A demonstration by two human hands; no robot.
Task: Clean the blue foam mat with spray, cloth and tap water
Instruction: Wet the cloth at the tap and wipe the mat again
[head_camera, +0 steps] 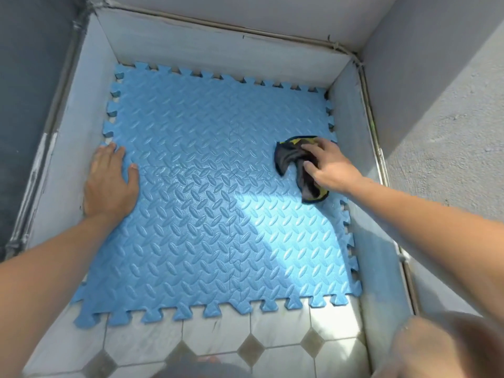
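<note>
The blue foam mat (207, 203), made of interlocking tiles with a ridged pattern and toothed edges, lies flat on the floor between low walls. My left hand (110, 181) rests flat on the mat's left edge, fingers spread, holding nothing. My right hand (328, 166) presses a crumpled dark grey cloth with yellow trim (293, 159) onto the mat near its right edge. A sunlit patch falls on the mat's right half. No spray bottle or tap is in view.
Low grey walls (226, 54) close in the mat at the back, left and right. A thin pipe (372, 124) runs along the right wall's top. White floor tiles with dark diamonds (218, 339) lie in front of the mat. My knee (441, 347) shows at the lower right.
</note>
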